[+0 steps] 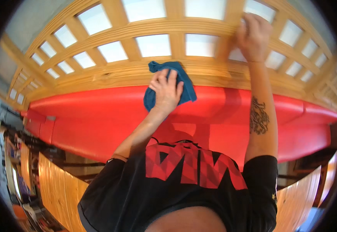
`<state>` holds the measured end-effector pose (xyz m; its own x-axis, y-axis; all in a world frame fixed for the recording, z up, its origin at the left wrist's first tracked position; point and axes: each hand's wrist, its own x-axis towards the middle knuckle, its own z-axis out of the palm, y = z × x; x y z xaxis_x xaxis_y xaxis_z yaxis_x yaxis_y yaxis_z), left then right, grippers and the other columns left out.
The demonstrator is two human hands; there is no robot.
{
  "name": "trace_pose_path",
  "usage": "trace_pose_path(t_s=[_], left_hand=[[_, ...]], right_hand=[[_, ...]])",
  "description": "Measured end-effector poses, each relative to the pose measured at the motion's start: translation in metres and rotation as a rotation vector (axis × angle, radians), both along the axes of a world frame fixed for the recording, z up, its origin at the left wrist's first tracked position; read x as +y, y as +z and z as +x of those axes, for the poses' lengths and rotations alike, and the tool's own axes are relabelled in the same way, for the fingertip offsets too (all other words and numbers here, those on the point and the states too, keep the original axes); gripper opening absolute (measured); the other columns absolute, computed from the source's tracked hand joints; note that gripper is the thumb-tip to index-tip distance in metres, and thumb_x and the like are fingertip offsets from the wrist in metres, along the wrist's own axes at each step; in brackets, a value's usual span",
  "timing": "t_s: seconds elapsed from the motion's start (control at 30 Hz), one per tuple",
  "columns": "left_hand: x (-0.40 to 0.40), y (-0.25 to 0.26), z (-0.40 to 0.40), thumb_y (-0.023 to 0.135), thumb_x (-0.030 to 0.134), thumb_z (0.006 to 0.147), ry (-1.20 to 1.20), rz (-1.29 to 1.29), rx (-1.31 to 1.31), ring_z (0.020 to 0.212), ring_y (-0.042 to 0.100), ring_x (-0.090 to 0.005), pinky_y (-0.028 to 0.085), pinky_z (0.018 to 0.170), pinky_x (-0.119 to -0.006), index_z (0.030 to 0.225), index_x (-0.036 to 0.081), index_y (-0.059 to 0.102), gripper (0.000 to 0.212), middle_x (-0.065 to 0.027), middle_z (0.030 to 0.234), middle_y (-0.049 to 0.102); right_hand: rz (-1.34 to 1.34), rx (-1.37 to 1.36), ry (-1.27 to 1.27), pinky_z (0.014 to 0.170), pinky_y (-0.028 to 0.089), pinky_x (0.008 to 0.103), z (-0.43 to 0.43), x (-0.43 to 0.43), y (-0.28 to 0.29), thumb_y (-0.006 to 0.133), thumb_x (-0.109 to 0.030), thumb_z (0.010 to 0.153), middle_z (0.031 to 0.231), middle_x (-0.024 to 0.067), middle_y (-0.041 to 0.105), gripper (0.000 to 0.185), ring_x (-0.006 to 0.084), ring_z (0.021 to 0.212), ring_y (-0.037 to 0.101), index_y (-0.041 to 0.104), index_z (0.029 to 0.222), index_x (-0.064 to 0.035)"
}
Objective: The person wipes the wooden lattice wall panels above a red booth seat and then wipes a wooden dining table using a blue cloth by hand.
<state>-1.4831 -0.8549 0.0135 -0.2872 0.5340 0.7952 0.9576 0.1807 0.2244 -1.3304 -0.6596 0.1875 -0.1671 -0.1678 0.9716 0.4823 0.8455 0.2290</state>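
Note:
My left hand (166, 91) lies with spread fingers on a blue cloth (189, 91), pressing it where the wooden bottom rail (122, 71) meets the top of a red padded backrest (99, 101). One corner of the cloth is bunched up on the wood. Raised higher on the right, my right hand (255, 36) is blurred, with curled fingers, at a wooden lattice (175, 45) with pale panes. Whether those fingers grip a bar or hold something small cannot be made out.
Below the backrest runs a red bench seat (81, 133), partly hidden by my torso. Wooden tables stand to the left (58, 188) and right (299, 191) behind me. Cluttered shelves (12, 150) show at the far left rim.

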Motion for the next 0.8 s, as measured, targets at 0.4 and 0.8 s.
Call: trace_pose_path(t_s=[0.4,0.8], left_hand=[[-0.03,0.085,0.052,0.063,0.016,0.078,-0.469,-0.009,-0.201,0.1,0.034,-0.0302,0.031,0.088,-0.038,0.124,0.009,0.045,0.05,-0.0176,0.116,0.035],[-0.024,0.081,0.037,0.056,0.018,0.084,-0.625,0.14,-0.536,0.083,0.038,-0.0154,0.037,0.072,-0.026,0.124,0.007,0.044,0.043,-0.0077,0.108,0.04]], right_hand=[[-1.439,0.052,1.409,0.09,0.038,0.0331,0.001,-0.14,-0.137,0.068,-0.025,0.077,0.113,0.0084,0.048,0.062,0.0175,0.11,0.041,0.038,0.126,-0.0021],[-1.258,0.423,1.508,0.074,0.047,0.0276,0.06,-0.138,-0.068,0.058,-0.017,0.085,0.094,0.0072,0.058,0.024,0.0153,0.086,0.057,0.054,0.101,0.0002]])
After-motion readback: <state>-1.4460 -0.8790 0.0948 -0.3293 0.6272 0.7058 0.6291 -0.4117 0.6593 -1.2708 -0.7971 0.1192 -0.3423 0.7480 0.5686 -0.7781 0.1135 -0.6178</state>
